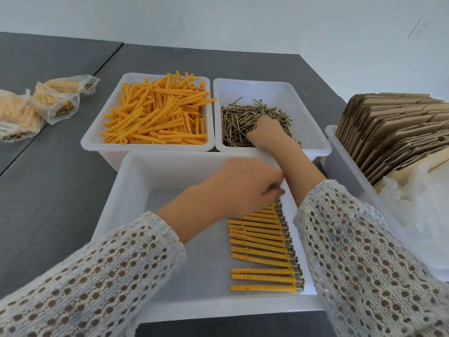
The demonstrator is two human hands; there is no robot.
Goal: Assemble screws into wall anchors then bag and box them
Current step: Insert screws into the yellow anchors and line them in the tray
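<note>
Loose orange wall anchors (155, 115) fill the back left white bin (97, 142). Brass screws (240, 117) lie heaped in the back right bin (313, 132). My right hand (264, 132) reaches into that heap, knuckles up, with its fingers curled down among the screws. In the near bin (136, 181) a row of several assembled anchors with screws (262, 249) lies along the right side. My left hand (240, 186) hovers over the far end of that row with its fingers bunched and pointing down. Whatever is under its fingers is hidden.
Three filled clear bags of anchors (56, 103) lie on the grey table (48, 190) at the far left. At the right, a white bin (332, 142) holds several flat cardboard boxes (388, 132), with clear plastic bags (420, 205) in front of them.
</note>
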